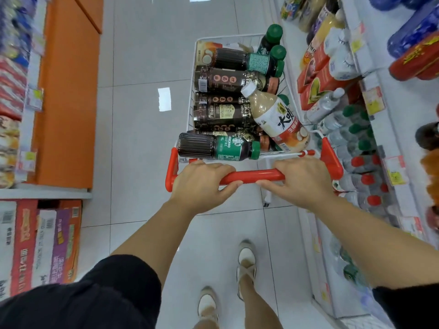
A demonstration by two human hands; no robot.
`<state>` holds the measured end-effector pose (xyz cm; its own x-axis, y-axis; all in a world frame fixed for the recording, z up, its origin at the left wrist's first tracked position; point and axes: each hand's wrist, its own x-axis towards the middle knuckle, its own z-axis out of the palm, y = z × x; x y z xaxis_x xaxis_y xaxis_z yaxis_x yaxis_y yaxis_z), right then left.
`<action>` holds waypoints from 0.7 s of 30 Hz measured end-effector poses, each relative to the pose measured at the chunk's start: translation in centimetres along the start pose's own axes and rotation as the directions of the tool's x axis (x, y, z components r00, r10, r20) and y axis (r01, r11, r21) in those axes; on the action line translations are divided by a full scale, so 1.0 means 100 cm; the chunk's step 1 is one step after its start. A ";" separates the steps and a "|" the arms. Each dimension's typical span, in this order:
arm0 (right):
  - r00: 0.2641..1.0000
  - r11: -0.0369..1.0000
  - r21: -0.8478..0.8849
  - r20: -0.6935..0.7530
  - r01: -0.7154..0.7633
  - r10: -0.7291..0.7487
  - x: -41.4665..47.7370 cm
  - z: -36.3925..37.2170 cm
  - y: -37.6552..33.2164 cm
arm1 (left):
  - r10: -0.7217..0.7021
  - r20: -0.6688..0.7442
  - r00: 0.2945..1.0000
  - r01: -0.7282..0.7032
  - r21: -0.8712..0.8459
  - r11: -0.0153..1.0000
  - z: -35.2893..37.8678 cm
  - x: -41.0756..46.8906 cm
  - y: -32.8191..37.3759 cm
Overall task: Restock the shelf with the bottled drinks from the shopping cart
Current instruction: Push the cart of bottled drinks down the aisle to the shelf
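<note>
Bottled drinks piled in cart just beyond handle; both hands' grip clenched on handle.

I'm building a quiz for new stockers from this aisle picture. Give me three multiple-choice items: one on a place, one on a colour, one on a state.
1. Where does the cream-coloured bottle lie?
A. on top of the dark bottles in the cart
B. on the floor
C. on the left shelf

2. What colour is the cart handle?
A. blue
B. red
C. black

3. What are the hands doing?
A. lifting a bottle
B. hanging free
C. both closed on the handle

Answers:
1. A, it rests tilted across the dark bottles inside the cart.
2. B, the bar between the hands is red.
3. C, the left hand and the right hand each have a grip on the bar.
</note>
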<state>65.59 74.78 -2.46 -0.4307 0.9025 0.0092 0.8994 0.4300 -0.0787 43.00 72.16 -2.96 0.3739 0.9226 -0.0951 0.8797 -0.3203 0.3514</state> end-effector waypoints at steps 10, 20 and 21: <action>0.999 1.000 0.004 0.042 -0.022 0.022 0.114 0.003 0.057 | 0.031 0.003 1.000 -0.031 0.033 0.999 -0.027 0.120 -0.044; 0.996 0.998 0.031 0.071 -0.053 0.051 0.220 0.001 0.113 | 0.091 -0.043 0.995 -0.089 0.056 0.994 -0.059 0.232 -0.078; 0.996 0.998 0.032 0.071 -0.053 0.051 0.229 0.000 0.117 | 0.093 -0.043 0.995 -0.091 0.051 0.995 -0.061 0.243 -0.082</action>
<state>66.26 100.53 -3.22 -0.3885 0.9191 -0.0653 0.9182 0.3803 -0.1107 43.09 98.50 -2.48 0.4412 0.8972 -0.0217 0.8560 -0.4134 0.3103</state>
